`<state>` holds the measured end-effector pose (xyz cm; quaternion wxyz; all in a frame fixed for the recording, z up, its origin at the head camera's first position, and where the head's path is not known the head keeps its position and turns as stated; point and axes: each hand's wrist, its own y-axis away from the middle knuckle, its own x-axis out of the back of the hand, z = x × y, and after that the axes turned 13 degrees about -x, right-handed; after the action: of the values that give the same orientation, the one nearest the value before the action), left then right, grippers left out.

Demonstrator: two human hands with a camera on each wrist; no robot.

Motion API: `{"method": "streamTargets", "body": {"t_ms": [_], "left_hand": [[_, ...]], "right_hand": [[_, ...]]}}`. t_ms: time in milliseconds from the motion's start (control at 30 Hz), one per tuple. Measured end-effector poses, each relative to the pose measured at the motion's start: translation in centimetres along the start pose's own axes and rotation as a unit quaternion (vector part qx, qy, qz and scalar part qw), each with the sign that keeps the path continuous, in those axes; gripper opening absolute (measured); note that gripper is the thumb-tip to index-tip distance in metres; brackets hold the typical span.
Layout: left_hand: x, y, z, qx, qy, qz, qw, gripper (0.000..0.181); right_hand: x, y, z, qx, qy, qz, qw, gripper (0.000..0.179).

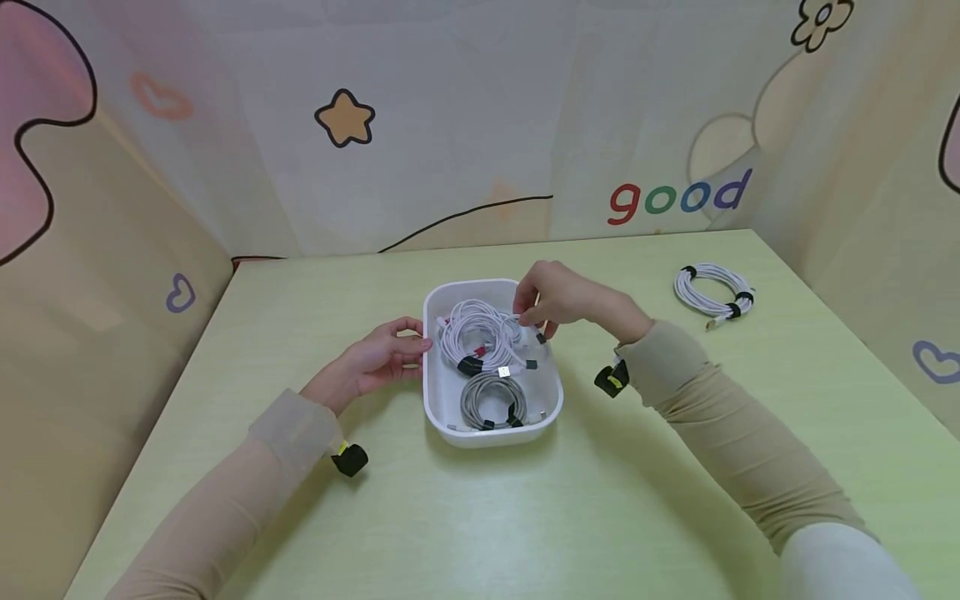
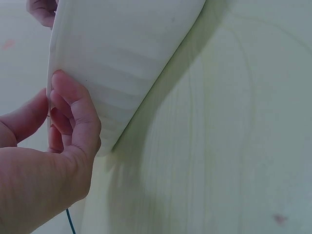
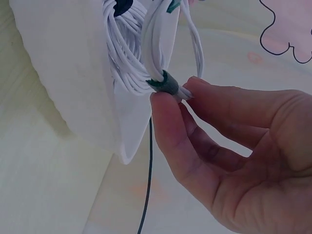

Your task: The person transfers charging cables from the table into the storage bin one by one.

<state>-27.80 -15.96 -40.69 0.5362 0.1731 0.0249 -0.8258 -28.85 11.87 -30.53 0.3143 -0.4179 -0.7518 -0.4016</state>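
Observation:
A white plastic bin [image 1: 495, 438] stands on the table, holding several coiled cables. My left hand [image 1: 375, 358] grips its left rim, thumb at the edge and fingers against the outer wall [image 2: 112, 53]. Over the bin's far right corner, my right hand [image 1: 561, 294] pinches a white cable coil [image 3: 155, 44] between thumb and fingertips, right by a dark green strap [image 3: 165, 84]. Other white coils [image 1: 450, 343] with a black strap lie inside the bin. A grey cable coil [image 1: 469, 402] lies at its near end.
Another white cable coil [image 1: 707, 303] with black straps lies at the table's back right. Printed cloth walls [image 1: 465, 125] rise behind and beside the table [image 1: 375, 533]. A small black device [image 1: 612, 379] hangs at the right wrist, another [image 1: 350, 459] at the left.

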Motion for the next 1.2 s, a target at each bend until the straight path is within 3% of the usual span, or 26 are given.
{"method": "streamTargets", "body": {"t_ms": [100, 267, 533, 867, 1033, 1200], "left_hand": [[0.0, 0.0, 0.0, 0.000, 0.000, 0.001, 1.0000, 0.022], [0.0, 0.1, 0.0, -0.003, -0.002, -0.003, 1.0000, 0.022], [0.0, 0.2, 0.2, 0.004, -0.005, 0.001, 1.0000, 0.023], [0.1, 0.1, 0.2, 0.013, -0.006, 0.007, 0.9999, 0.023], [0.2, 0.1, 0.1, 0.005, 0.000, 0.003, 1.0000, 0.024], [0.2, 0.0, 0.1, 0.006, 0.002, 0.003, 1.0000, 0.021]], "right_hand": [[-0.1, 0.0, 0.0, 0.014, 0.018, 0.005, 0.9997, 0.009], [0.6, 0.0, 1.1, 0.030, 0.035, 0.050, 0.9977, 0.014], [3.4, 0.5, 6.3, -0.047, 0.014, 0.150, 0.9875, 0.025], [7.3, 2.7, 17.3, -0.174, -0.001, 0.267, 0.9479, 0.043], [7.5, 3.7, 21.5, -0.237, -0.016, 0.286, 0.9282, 0.046], [7.1, 4.1, 24.3, -0.275, -0.019, 0.282, 0.9191, 0.045]]}}
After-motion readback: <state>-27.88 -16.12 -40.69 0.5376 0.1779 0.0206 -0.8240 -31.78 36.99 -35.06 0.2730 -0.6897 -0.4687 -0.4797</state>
